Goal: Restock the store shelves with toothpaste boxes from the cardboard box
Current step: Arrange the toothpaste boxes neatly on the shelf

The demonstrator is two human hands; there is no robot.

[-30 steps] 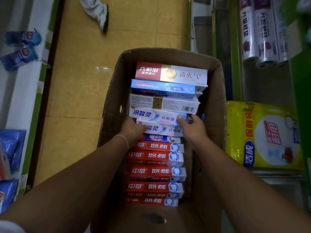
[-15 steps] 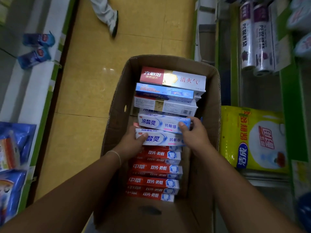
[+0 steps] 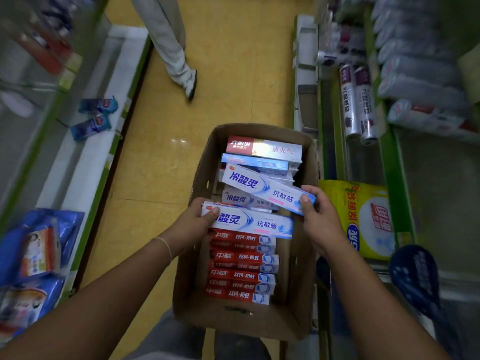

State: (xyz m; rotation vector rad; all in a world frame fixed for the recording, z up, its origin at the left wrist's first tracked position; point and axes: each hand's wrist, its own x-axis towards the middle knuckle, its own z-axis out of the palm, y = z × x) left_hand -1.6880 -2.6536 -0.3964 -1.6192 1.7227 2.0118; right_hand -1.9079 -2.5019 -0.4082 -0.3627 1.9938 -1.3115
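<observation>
An open cardboard box [image 3: 200, 258] stands on the aisle floor, packed with toothpaste boxes. Several red toothpaste boxes [image 3: 242, 266] fill its near half; a red-and-white box [image 3: 263, 149] and a blue one [image 3: 254, 162] lie at the far end. My left hand [image 3: 193, 224] grips the left end of a white-and-blue toothpaste box [image 3: 257, 224], lifted just above the red ones. My right hand [image 3: 317, 216] pinches the right end of a second white-and-blue toothpaste box [image 3: 267, 189], tilted and raised. A third similar box [image 3: 244, 200] lies beneath them.
Green-edged shelves run along both sides. On the right are a yellow package [image 3: 363, 219], cling film rolls [image 3: 358, 102] and a dark blue pack [image 3: 415, 276]. Left shelves hold blue packs [image 3: 39, 245] and small blue bottles [image 3: 93, 115]. Another person's leg [image 3: 176, 55] stands up the aisle.
Both hands have lifted white-and-blue boxes out of the stack. The right hand's box has risen and tilted, apart from the left hand's box. The camera has tipped up the aisle.
</observation>
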